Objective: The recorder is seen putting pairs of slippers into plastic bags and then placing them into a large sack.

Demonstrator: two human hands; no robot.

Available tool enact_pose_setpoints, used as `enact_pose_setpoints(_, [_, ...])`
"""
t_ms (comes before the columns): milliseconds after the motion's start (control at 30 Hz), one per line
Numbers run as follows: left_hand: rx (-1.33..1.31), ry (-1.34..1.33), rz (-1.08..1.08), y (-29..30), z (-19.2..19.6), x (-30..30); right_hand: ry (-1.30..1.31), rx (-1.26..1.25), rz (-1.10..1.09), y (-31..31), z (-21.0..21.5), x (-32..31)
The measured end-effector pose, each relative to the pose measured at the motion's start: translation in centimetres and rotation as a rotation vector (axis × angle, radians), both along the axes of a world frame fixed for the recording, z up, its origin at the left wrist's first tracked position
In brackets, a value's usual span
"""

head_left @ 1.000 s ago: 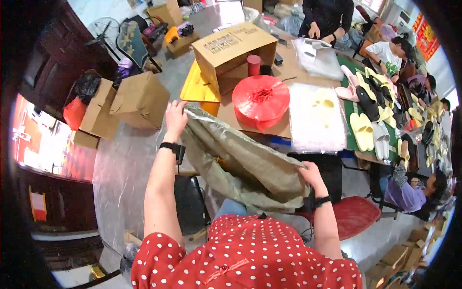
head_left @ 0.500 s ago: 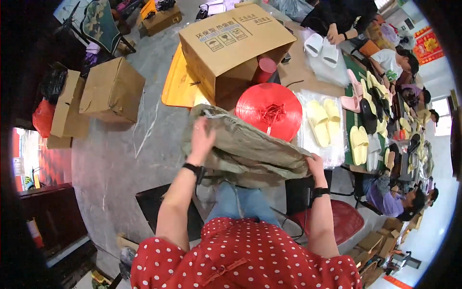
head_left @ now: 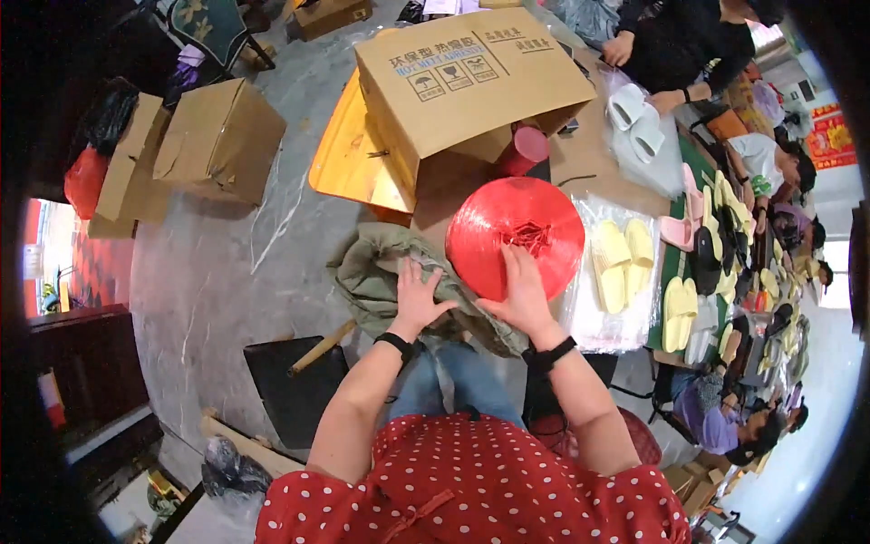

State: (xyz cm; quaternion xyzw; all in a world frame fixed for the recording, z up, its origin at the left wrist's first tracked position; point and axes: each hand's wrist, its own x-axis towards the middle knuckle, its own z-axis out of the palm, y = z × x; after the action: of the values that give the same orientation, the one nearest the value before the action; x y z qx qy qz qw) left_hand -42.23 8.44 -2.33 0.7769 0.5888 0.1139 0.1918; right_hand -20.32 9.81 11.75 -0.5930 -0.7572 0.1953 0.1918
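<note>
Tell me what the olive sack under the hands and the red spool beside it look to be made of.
Olive sack: seemingly woven fabric, matte, crumpling in soft folds under the left hand. Red spool: likely plastic twine, glossy, with fine wound strands; the right hand rests on it.

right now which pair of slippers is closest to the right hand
The pale yellow pair in clear wrap just right of the red spool the right hand rests on; the other slippers lie farther right.

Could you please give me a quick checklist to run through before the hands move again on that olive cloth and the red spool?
1. Left hand flat on the olive cloth: ok.
2. Right hand on the red spool: ok.
3. Cloth fully on the table: not ok, it hangs over the edge.
4. Yellow slippers apart from the spool: ok.
5. Cardboard box apart from both hands: ok.
6. Grip firmness: cannot tell.
</note>
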Motion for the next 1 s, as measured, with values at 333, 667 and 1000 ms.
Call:
enact_pose_setpoints(333, [0.04,0.101,-0.012,1.6,-0.5,0.3,-0.086,0.041,0.083,2.2,-2.2,0.6])
enact_pose_setpoints(667, [0.01,0.083,-0.209,9.9,-1.9,1.8,0.071,0.006,0.024,3.0,1.0,2.3])
enact_pose_setpoints(1000, [-0.142,-0.656,0.025,13.7,0.6,-2.4,-0.053,0.026,-0.044,1.3,-3.6,-2.2])
